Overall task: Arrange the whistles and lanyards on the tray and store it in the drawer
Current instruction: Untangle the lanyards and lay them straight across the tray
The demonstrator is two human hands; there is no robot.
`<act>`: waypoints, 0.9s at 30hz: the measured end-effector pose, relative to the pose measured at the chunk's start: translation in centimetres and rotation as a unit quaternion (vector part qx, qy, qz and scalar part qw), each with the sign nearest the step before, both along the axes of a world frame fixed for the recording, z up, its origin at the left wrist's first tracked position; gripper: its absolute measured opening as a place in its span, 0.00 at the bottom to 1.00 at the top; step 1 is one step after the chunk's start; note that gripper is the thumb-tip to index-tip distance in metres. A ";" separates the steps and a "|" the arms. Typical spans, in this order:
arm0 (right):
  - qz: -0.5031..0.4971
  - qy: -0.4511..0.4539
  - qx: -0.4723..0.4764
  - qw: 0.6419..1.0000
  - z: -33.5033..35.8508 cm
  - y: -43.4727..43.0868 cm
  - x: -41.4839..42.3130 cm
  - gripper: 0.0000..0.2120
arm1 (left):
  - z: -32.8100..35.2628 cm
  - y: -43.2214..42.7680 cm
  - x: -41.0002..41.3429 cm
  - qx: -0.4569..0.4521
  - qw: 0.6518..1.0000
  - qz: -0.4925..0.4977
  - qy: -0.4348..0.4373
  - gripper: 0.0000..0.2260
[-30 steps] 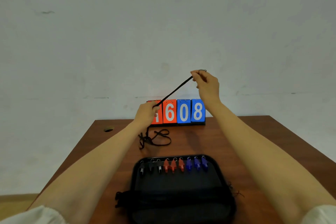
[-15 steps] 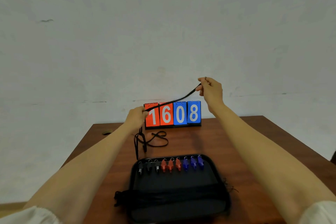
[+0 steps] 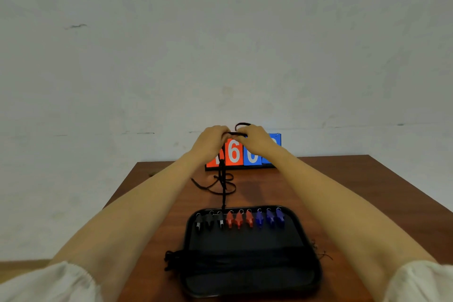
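Left sleeve: white, gathered cuff, at the bottom left corner; bare forearm reaches forward from it.
Bundled lanyards: dark cords lying crosswise over the near half of the tray, their left end hanging past its left rim.
Black whistles: three in a row at the far left of the tray, rings pointing away.
Left hand: raised above the far side of the counter, fingers curled, pinching one end of a short stretch of cord.
Lanyard: black, held between both hands; a small loop stands above the right hand. From the left hand the rest drops straight down over loose coils on the counter, its tail reaching the tray's far rim by the third black whistle. Cannot tell whether it touches.
Red whistles: three, middle of the row.
Scoreboard: red and blue number cards at the far edge, partly hidden behind the hands.
Tray: black, rounded corners, on the near part of the counter.
Right hand: close beside the left, fingers curled, gripping the cord's other side.
Blue whistles: three, right end of the row.
Counter: brown wood against a pale wall.
Right sleeve: white, bottom right corner.
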State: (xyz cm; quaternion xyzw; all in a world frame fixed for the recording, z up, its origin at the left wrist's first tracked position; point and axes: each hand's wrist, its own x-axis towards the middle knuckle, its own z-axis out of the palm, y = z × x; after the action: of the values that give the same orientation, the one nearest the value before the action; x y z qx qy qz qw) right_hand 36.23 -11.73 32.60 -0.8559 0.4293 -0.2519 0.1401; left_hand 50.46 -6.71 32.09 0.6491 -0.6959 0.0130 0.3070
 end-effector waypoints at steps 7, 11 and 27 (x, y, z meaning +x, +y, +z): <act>-0.031 -0.099 0.042 0.994 1.0 -0.8 -0.5 0.13 | -2.3 -0.2 2.2 0.065 0.997 0.034 0.022 0.09; -0.027 -0.138 0.106 0.984 1.4 -1.1 -1.3 0.13 | -3.5 -0.3 3.1 0.071 0.992 0.063 0.083 0.11; 0.067 -0.128 0.111 0.983 2.1 -1.5 0.1 0.13 | 0.8 -1.5 0.8 -0.035 0.999 0.017 0.015 0.12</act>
State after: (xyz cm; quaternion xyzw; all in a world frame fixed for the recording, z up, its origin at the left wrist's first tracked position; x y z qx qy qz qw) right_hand 36.33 -13.26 34.67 -0.8225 0.3747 -0.3007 0.3044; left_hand 51.26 -8.26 32.84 0.6501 -0.6790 0.0333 0.3395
